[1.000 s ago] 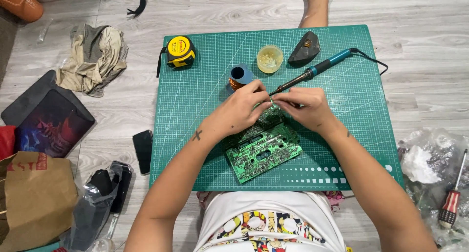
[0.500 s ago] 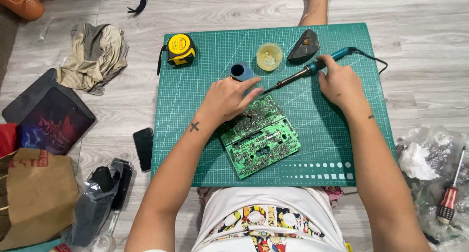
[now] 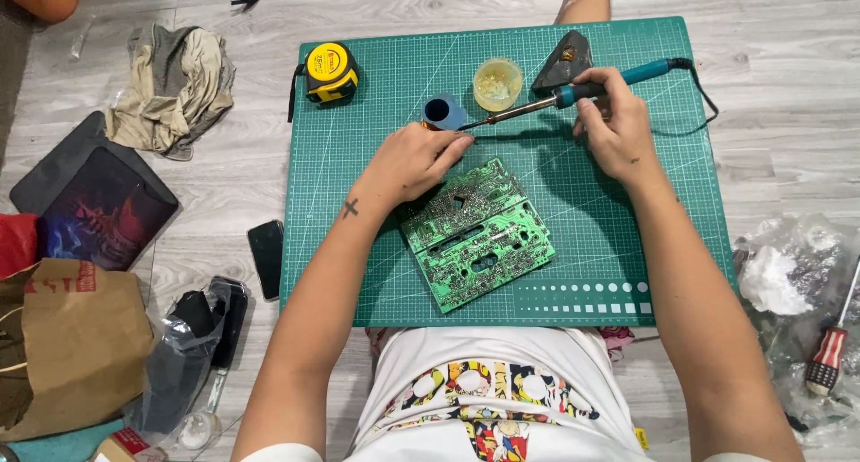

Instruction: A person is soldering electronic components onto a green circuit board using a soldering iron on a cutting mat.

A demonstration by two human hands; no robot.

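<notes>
A green circuit board [image 3: 477, 233] lies tilted on the green cutting mat [image 3: 627, 256]. My left hand [image 3: 414, 162] rests at the board's upper left corner, its fingers curled, touching a small blue solder spool [image 3: 442, 112]. My right hand [image 3: 614, 130] grips the blue-handled soldering iron [image 3: 573, 93]; its metal tip points left toward the spool, above the mat. The iron's cord runs off the mat's right edge.
On the mat's far side sit a yellow tape measure [image 3: 330, 70], a small yellowish round tin [image 3: 497, 83] and a dark iron stand [image 3: 564, 59]. Left on the floor: rag [image 3: 175, 86], tablet [image 3: 94, 202], phone [image 3: 266, 258], paper bag [image 3: 67, 345]. Right: plastic bags, red-handled screwdriver [image 3: 829, 354].
Both hands have come off the board. My right hand carried the soldering iron up and to the right; my left hand slid up toward the solder spool.
</notes>
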